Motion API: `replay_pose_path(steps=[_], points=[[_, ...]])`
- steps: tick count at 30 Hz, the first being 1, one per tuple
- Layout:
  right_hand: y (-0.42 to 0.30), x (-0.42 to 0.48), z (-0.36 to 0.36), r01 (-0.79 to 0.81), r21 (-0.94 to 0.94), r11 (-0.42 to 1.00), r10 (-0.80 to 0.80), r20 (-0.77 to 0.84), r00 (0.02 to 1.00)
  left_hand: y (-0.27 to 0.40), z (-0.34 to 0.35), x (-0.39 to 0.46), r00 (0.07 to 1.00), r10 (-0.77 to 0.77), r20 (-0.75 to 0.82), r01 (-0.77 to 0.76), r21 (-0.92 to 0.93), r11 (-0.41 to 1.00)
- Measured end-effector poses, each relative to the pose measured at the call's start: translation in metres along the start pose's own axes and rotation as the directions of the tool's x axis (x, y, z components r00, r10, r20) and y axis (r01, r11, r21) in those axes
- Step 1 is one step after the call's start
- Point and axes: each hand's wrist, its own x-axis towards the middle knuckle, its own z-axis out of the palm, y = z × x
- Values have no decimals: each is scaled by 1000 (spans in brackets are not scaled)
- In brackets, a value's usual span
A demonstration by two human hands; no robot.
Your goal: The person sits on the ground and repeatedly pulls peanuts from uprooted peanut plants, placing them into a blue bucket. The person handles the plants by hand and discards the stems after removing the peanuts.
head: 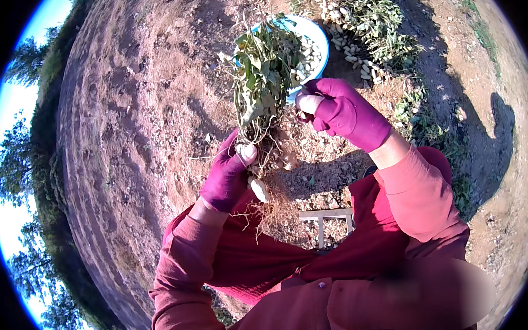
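My left hand (228, 176), in a purple fingerless glove, grips an uprooted peanut plant (259, 80) near its base. Leaves rise away from me, and fine roots hang toward my lap. A pale peanut pod (259, 190) dangles just below my left thumb. Beyond the plant is a light-blue basin (322, 36) holding loose peanut pods (308, 59); the foliage covers its left side. My right hand (339, 109), gloved alike, is curled close to the basin's near rim, thumb against fingers. Whether something small is pinched there is hidden.
A heap of peanut plants (373, 20) with pods attached lies beyond the basin to the right. More leafy plants (427, 125) are on the ground by my right arm. A small stool-like frame (325, 214) stands between my knees. Dry, rough soil (153, 103) stretches left.
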Motion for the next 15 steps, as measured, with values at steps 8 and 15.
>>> replay_pose_path(steps=[8,15], points=[[6,6,-1,191,310,931,-61,-383,922,-1,-13,-3,998,-6,-55,9,60,998],[-5,1,-34,162,707,688,-42,-183,982,3,-20,-10,988,26,-151,-28,-12,1000]])
